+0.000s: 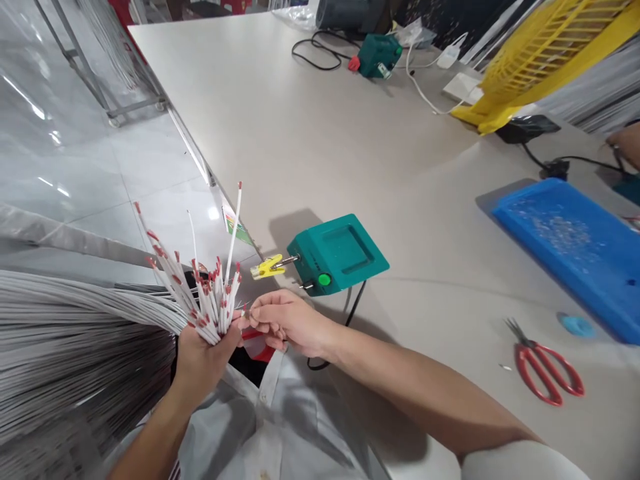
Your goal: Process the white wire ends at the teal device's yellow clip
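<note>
My left hand (203, 360) is closed round a bundle of white cables (215, 307) with red-brown tips, fanned upward at its cut ends. The long lengths of the bundle trail off to the left. Beside it, my right hand (280, 323) pinches at one thin end near the left fingertips; what exactly sits between those fingers is too small to make out. Just beyond the hands, a green box (345, 253) with a green button stands at the table edge. A yellow clip (270, 267) is fixed on one of its metal posts.
Red-handled scissors (545, 370) and a blue ring (577, 325) lie at the right, near a blue tray (575, 247) holding small clear pieces. A yellow fan (550, 60) and a second green box (380, 55) stand farther back. Another person's hand (625, 143) shows at the right edge.
</note>
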`<state>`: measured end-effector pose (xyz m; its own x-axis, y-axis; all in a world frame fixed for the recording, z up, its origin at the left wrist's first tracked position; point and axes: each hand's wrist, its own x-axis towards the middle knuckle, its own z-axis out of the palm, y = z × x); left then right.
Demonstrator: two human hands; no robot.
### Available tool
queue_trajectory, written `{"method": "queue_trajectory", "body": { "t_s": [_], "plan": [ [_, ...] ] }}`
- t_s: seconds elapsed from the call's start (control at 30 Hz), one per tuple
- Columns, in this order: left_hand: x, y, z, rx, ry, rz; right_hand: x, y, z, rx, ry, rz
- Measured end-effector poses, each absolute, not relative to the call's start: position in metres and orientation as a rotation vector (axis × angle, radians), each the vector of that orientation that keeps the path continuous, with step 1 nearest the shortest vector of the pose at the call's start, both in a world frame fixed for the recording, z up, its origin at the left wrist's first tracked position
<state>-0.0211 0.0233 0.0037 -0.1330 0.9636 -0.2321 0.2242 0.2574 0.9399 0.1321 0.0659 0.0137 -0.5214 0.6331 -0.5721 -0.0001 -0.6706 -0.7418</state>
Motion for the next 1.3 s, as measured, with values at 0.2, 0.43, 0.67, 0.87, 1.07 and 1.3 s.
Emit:
{"method": "queue_trajectory", "body": {
  "t_s": [0.2,0.43,0.67,0.87,1.07,1.3],
  "plan": [
    [-0.020,0.025,0.008,1.071,1.572,0.954,0.135,0.060,0.017,-1.217,-1.796,1.278],
    [-0.019,0.026,-0.001,0.964,1.543,0.984,0.145,0.067,0.026,-1.042,-2.467,0.355],
    [-0.014,0.037,0.000,0.868,1.493,1.036,0.170,0.094,0.050,-1.168,-2.744,-0.205],
    [-0.008,0.047,-0.005,0.811,1.359,1.127,0.168,0.115,0.050,-1.189,-2.972,-0.190],
    [-0.004,0.053,-0.009,0.743,1.290,1.181,0.170,0.135,0.060,-1.224,-3.072,0.254],
    [-0.003,0.056,-0.011,0.725,1.283,1.182,0.167,0.140,0.076,-1.241,-3.221,0.487]
  ]
}}
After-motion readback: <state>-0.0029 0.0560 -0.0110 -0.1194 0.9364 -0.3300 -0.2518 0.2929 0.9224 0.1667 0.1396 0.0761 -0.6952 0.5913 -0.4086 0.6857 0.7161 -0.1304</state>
